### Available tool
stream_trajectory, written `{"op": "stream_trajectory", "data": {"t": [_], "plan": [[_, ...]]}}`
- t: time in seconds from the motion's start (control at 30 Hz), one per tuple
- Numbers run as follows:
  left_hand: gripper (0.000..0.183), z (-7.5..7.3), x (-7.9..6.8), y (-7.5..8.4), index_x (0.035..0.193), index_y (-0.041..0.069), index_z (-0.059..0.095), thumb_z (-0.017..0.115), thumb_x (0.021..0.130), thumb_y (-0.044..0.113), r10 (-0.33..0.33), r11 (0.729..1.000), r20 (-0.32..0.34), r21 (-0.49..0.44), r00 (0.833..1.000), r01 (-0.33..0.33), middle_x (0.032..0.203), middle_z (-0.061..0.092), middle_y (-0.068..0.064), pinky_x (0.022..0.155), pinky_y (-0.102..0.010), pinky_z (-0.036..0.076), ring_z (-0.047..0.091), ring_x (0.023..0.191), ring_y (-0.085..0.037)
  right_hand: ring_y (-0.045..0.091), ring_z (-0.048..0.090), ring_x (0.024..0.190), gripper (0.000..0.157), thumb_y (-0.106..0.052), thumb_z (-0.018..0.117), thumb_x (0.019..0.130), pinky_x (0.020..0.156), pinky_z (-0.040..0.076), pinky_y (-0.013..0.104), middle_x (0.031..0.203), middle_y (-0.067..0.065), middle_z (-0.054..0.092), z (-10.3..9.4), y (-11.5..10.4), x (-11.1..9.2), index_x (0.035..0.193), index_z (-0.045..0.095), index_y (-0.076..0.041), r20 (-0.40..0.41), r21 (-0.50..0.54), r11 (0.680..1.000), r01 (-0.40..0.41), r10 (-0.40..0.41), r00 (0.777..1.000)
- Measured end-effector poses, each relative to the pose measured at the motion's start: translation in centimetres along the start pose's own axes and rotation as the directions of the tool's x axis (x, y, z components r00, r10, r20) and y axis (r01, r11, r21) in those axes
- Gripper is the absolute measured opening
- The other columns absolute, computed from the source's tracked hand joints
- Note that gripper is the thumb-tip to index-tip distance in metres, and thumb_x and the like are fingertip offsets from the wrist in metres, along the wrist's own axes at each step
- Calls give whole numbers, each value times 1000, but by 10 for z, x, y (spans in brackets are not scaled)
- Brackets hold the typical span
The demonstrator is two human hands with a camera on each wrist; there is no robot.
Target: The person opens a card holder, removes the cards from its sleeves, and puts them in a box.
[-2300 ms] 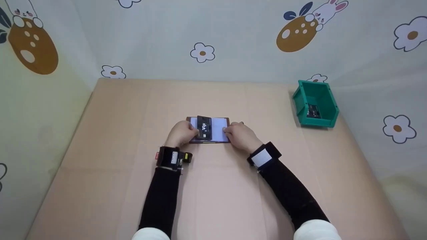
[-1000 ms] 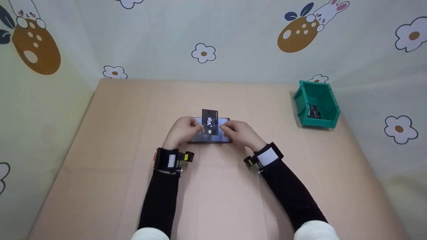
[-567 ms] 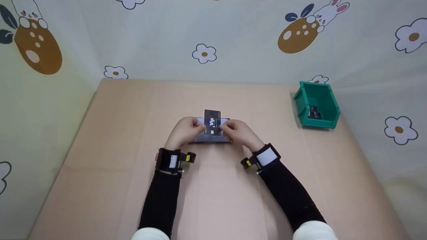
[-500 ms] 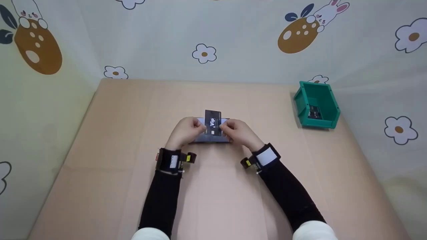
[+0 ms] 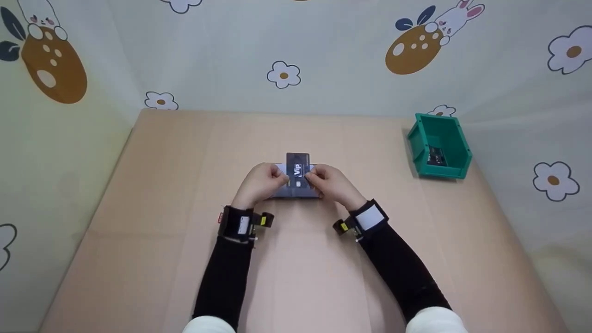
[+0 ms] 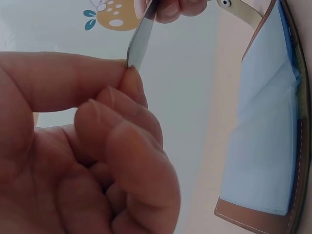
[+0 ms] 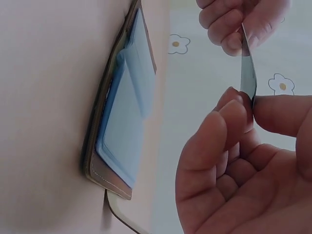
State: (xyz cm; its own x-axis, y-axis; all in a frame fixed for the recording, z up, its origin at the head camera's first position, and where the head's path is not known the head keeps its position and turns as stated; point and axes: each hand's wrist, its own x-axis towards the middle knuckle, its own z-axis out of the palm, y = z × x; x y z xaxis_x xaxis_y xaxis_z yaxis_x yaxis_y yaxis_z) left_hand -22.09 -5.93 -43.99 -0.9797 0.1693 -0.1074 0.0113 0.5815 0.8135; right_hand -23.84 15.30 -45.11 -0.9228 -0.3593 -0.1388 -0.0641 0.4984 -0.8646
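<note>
A black card [image 5: 298,159] printed "Vip" is held up in front of me, long side upright in the head view. My left hand [image 5: 260,184] pinches its left edge between thumb and index finger. On the opposite edge, my right hand [image 5: 334,184] pinches it the same way. Beneath the card lies an open brown card holder [image 6: 258,217] with clear bluish plastic sleeves [image 6: 261,146] and a snap strap [image 6: 243,12]. The wrist views show the card [image 7: 248,73] edge-on, apart from the sleeves. Hands and card cover part of the holder in the head view.
At the table's back right stands a green bin [image 5: 440,172] with at least one dark card [image 5: 435,156] inside. The tan tabletop [image 5: 194,148] meets printed curtains [image 5: 222,55] at the back and sides.
Earlier the card was over the holder's left part and my right hand was at the holder's right edge. The card has risen off it and shifted right, and my right hand now pinches it too.
</note>
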Motion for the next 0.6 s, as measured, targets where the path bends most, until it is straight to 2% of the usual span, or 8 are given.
{"op": "stream_trajectory", "data": {"t": [0.1,0.2,0.3,0.43,0.6], "plan": [[19,1,1,-1,75,8,61,64,90,19,11,1000,-9,-4,1000,-11,69,52,1,55,-28,36,46,61,-15,25,55,62,23,-21,56,102,53,42,26,73,9,58,-3,0,-1,84,56,-7,-3,13,1000,-1,1,1000],[18,-2,1,-4,80,7,62,63,92,21,-12,1000,-33,-4,999,12,71,53,0,56,-28,38,48,62,-15,35,56,67,22,-21,56,102,55,43,28,76,16,59,-9,0,-3,84,55,-8,-16,3,1000,4,-4,1000],[20,-7,1,-9,82,6,61,62,94,22,-42,998,-79,39,996,45,72,54,-1,57,-29,39,49,63,-17,39,56,70,21,-20,55,102,57,45,32,76,17,58,-21,1,-7,86,53,-8,-40,-4,1000,5,-5,999],[22,-14,2,-22,82,5,62,63,93,24,-105,986,-137,116,985,122,74,58,-3,60,-30,38,51,68,-19,38,57,70,18,-19,53,103,59,48,35,74,11,57,-47,6,-16,90,52,-6,-96,-14,1000,1,-2,995],[23,-15,3,-36,85,4,64,68,89,26,-199,954,-181,190,963,233,80,62,-6,64,-33,40,53,72,-21,27,57,70,16,-20,53,104,58,48,27,77,8,58,-89,18,-28,99,53,-4,-180,-35,998,-61,54,982]]}}
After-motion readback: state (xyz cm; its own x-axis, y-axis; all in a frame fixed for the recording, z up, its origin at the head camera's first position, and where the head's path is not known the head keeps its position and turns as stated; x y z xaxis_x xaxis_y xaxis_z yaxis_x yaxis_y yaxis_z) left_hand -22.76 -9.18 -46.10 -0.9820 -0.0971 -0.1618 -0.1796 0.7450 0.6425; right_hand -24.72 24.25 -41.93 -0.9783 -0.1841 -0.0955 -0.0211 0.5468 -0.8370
